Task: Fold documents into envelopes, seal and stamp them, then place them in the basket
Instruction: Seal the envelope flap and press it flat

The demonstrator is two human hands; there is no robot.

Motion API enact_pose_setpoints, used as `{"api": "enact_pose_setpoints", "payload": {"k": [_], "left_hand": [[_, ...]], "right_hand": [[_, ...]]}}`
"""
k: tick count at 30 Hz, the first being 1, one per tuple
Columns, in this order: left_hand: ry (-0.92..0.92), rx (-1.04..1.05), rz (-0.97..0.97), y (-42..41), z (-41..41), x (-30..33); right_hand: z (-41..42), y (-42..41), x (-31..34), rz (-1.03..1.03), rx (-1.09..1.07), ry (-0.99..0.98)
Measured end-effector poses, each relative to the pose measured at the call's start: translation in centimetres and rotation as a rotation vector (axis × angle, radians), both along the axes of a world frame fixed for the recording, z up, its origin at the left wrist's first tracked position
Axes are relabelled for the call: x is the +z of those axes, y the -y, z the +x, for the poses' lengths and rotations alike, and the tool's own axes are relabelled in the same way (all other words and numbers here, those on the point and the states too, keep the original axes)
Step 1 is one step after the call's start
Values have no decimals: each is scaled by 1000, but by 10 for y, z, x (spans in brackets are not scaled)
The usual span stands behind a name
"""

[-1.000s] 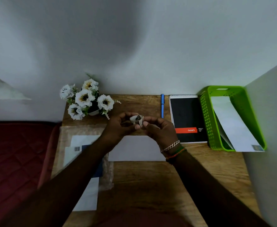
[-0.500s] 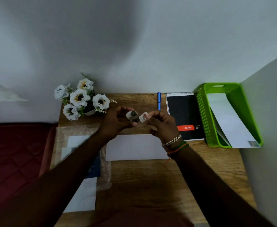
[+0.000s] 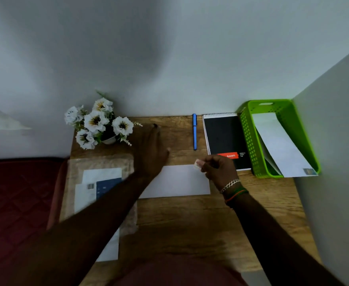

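Observation:
A white envelope [image 3: 177, 182] lies flat in the middle of the wooden desk [image 3: 190, 223]. My right hand [image 3: 219, 169] pinches a small stamp [image 3: 196, 163] just over the envelope's top right corner. My left hand [image 3: 152, 149] stretches flat, fingers apart, over the desk behind the envelope, beside the flowers; the stamp roll it held earlier is not visible. The green basket [image 3: 250, 137] stands at the far right with two white envelopes [image 3: 279, 145] leaning inside, one stamped at its near corner.
A pot of white flowers [image 3: 99, 124] sits at the back left. A blue pen [image 3: 194, 131] and a black spiral notepad [image 3: 223, 137] lie at the back. A clear packet of papers [image 3: 101, 182] covers the left side. Red bedding [image 3: 14, 203] borders the left, a wall [image 3: 334, 162] the right.
My hands have parted. The right hand came down with the stamp to the envelope's top right corner. The left hand moved back toward the flowers and flattened out.

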State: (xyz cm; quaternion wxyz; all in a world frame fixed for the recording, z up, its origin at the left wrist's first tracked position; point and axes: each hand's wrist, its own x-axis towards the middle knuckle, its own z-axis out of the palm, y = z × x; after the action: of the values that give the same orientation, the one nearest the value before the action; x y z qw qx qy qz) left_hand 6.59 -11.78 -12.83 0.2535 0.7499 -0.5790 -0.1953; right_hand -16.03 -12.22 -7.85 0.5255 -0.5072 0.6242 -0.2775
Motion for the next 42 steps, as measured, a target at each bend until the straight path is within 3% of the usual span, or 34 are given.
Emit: {"api": "enact_pose_setpoints", "payload": {"k": [4,9,14,22,29,42], "left_hand": [[127,-325,197,-70,-27,-14],[304,-445,200,-108,-27,-30],[275,-404,169,-131,-21,-26],[55,-335,139,-119,-55,-6],[-65,-255,151,-87,-82,-5],[-84,-224,155,-83,-80,-15]], "right_hand": [[-18,-25,-25,98,-26,-62],[-27,-58,-35,7,140,-293],[-27,-78,-32,3,242,-312],[-32,-62,-34,-36,26,-259],[-22,-36,-38,-60,41,-290],[-16,-23,-44,-51,136,-394]]}}
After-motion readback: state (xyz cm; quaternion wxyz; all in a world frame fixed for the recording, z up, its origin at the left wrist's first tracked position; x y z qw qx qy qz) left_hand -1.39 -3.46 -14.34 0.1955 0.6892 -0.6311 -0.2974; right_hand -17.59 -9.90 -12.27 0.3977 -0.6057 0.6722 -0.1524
